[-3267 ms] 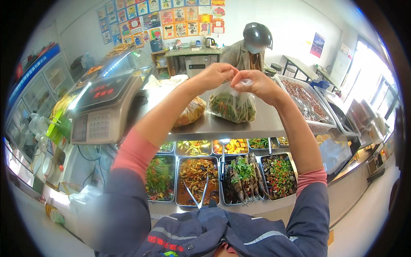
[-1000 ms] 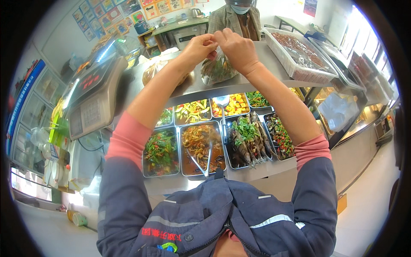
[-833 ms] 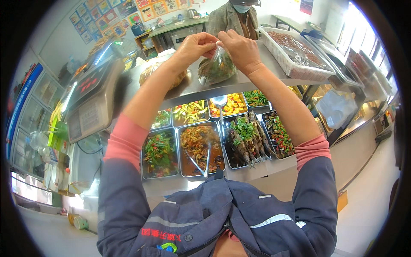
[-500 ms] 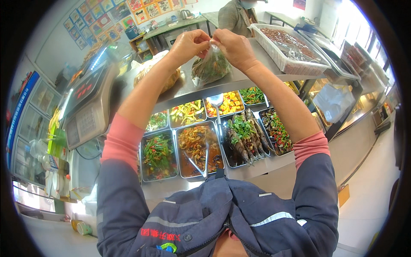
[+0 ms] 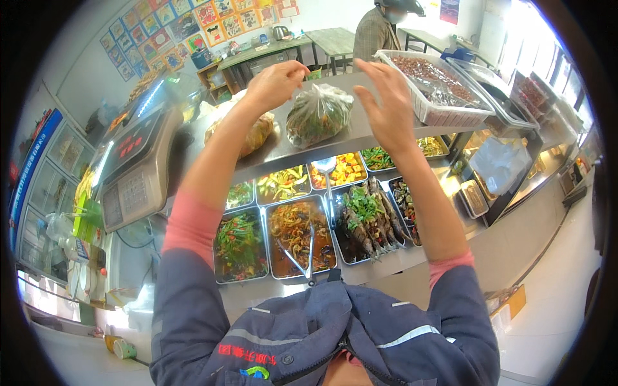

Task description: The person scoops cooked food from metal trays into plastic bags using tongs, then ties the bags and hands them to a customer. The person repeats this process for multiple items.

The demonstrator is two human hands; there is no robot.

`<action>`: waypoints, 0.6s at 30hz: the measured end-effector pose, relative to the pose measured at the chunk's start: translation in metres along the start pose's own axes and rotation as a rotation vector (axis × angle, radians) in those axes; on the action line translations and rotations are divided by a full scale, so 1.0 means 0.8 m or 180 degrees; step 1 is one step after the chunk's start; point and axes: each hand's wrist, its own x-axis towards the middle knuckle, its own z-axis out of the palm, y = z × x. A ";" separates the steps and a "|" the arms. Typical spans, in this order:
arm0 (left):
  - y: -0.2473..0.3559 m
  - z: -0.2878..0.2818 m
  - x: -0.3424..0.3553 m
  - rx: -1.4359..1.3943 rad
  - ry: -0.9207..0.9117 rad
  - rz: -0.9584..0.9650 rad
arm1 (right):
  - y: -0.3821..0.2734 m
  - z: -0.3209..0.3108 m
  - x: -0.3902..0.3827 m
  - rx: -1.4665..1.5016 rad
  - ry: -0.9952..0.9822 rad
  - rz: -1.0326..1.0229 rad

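Observation:
A knotted clear plastic bag of green food (image 5: 318, 119) rests on the steel upper shelf (image 5: 257, 159). My left hand (image 5: 280, 83) hovers at its upper left, fingers bent and drawn together with nothing seen in them. To the right of the bag, my right hand (image 5: 387, 103) is raised with thumb and fingers apart, slightly blurred and holding nothing. Another bag, with yellowish food (image 5: 261, 134), sits on the shelf partly behind my left forearm.
Below the shelf are trays of cooked dishes, with whole fish (image 5: 370, 222), tongs (image 5: 302, 254) and a white serving spatula (image 5: 326, 168). A scale (image 5: 135, 170) stands left; a white crate (image 5: 444, 112) is at the right. Across the counter stands a person in a helmet (image 5: 376, 35).
Both hands have let go of the bag's top and moved apart, the right hand farther right and opening. The bag stays on the shelf. The person across the counter shows more.

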 end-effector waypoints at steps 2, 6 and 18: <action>0.015 -0.013 -0.011 0.0020 0.1079 0.0331 | -0.011 -0.041 -0.026 0.0525 0.0168 0.0762; 0.042 0.030 -0.088 -0.1551 0.1498 0.1187 | -0.036 -0.096 -0.132 0.3046 0.0333 0.2895; 0.169 0.212 -0.321 -0.3031 -0.1069 0.2102 | -0.208 -0.114 -0.280 0.5405 -0.0741 0.3511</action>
